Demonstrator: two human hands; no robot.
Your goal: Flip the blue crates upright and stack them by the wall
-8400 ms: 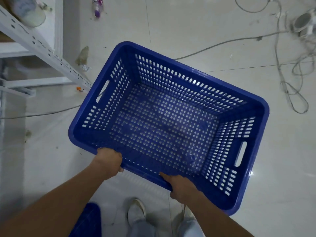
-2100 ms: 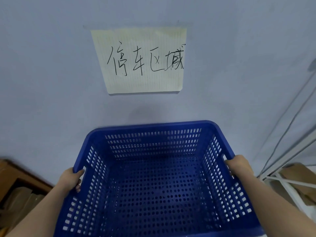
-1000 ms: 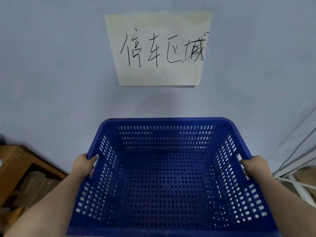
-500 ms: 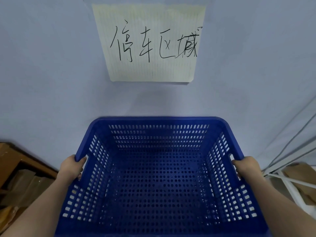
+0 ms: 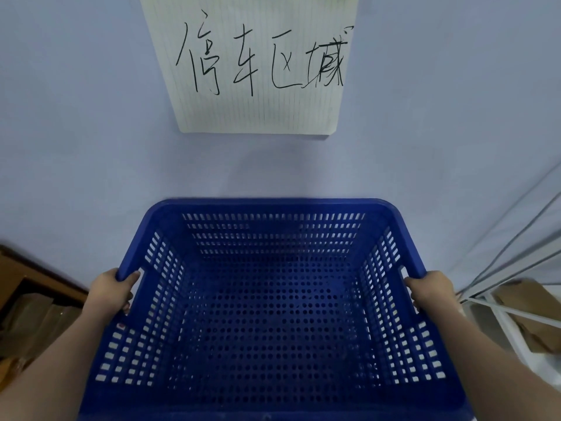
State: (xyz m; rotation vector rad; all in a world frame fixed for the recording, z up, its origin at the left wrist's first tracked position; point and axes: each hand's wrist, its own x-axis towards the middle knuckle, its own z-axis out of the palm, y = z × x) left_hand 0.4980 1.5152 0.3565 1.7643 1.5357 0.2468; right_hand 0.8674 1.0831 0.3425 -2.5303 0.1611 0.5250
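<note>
Pale lavender-blue painted wall (image 5: 91, 117) fills the upper view, seen close and head-on. Taped to it, a cream sheet of lined paper (image 5: 258, 117) bearing four large handwritten black characters; its top edge is cut off by the frame.

Lower left: a brown wooden piece of furniture (image 5: 27, 275) with what look like cardboard items beneath, blurred. Lower right: white metal shelving frame (image 5: 501, 314) with a brown cardboard box (image 5: 528, 302) resting inside it. Thin grey cables (image 5: 516, 238) run diagonally down the wall toward the frame.

Centre and bottom: one blue perforated plastic crate (image 5: 273, 314), upright, open side up, nothing inside. Slotted side walls, round holes across the floor. Its far rim sits close to the wall, directly below the paper; whether it touches the wall cannot be told. What lies under the crate is hidden.

Left hand (image 5: 110, 291) grips the left short rim at the handle cut-out, thumb hooked over the inner edge. Right hand (image 5: 432, 291) grips the opposite rim the same way. Hands well apart, one on each end, both clamped on the crate.
</note>
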